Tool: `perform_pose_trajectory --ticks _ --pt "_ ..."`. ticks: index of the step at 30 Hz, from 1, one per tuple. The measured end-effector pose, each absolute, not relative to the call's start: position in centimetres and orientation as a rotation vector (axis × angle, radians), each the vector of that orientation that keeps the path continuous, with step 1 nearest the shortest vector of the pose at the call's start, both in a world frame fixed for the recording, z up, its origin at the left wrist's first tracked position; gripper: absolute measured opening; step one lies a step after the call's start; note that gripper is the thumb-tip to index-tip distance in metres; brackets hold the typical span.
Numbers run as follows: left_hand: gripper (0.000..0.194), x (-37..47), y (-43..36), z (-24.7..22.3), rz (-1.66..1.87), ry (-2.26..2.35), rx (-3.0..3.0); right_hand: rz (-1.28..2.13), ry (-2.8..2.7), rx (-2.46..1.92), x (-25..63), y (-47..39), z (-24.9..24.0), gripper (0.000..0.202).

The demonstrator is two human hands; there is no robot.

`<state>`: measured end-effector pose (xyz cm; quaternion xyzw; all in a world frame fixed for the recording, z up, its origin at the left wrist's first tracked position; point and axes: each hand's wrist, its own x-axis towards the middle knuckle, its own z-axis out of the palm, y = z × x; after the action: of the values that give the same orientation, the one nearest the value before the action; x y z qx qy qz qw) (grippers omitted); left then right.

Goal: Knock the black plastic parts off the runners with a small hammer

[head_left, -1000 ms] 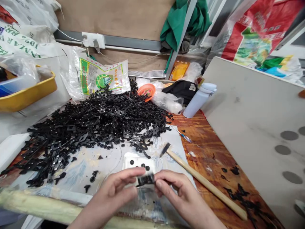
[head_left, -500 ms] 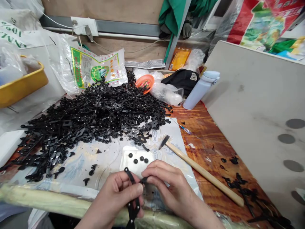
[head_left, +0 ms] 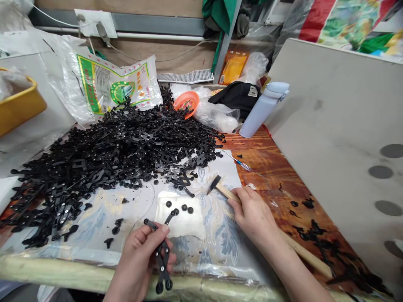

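Observation:
My left hand point(head_left: 143, 251) pinches a black scissor linkage point(head_left: 162, 262) with silvery rivets, made of crossed plastic arms. One upper arm of it reaches over a white pad point(head_left: 180, 218), its round tip at a small black disc. A few more black discs point(head_left: 184, 207) lie on the pad. My right hand point(head_left: 248, 209) is closed round the wooden handle of a hammer point(head_left: 228, 193), near the head. The hammer's dark head point(head_left: 214, 183) rests on the patterned sheet, and its handle runs back under my right forearm.
A large heap of black linkages point(head_left: 126, 147) covers the back left. Behind it are a printed bag point(head_left: 116, 86) and an orange dish point(head_left: 186, 104). A blue bottle point(head_left: 262, 111) stands by the grey panel point(head_left: 333, 105). A screwdriver point(head_left: 241, 162) and black scraps point(head_left: 315, 235) lie right.
My right hand has left the linkage and moved right onto the hammer handle. My left hand has shifted left and lowered the linkage's arm to a disc on the pad.

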<state>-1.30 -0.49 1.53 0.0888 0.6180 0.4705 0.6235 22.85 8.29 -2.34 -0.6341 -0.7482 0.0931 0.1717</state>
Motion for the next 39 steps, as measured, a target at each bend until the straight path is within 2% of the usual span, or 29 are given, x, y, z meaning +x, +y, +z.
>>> perform_pose_trajectory --ticks 3,7,9,18,39 --pt "0.035 -1.4 -0.4 1.2 1.100 1.418 0.136 0.405 -2.101 -1.731 22.0 6.7 -0.3 0.025" --pt "0.035 -1.8 -0.3 0.8 1.114 1.408 0.078 0.917 -2.119 -1.544 20.7 4.2 2.4 0.027" --pt "0.035 -2.0 -0.2 0.6 1.104 1.413 0.066 1.025 -2.173 -1.469 19.9 3.2 2.7 0.028" --pt "0.030 -1.6 0.4 0.9 1.085 1.427 0.145 0.700 -2.371 -1.500 18.3 1.7 0.4 0.029" --pt "0.032 -1.0 0.7 0.6 1.048 1.460 0.194 0.825 -2.325 -1.554 18.3 1.9 1.2 0.031"
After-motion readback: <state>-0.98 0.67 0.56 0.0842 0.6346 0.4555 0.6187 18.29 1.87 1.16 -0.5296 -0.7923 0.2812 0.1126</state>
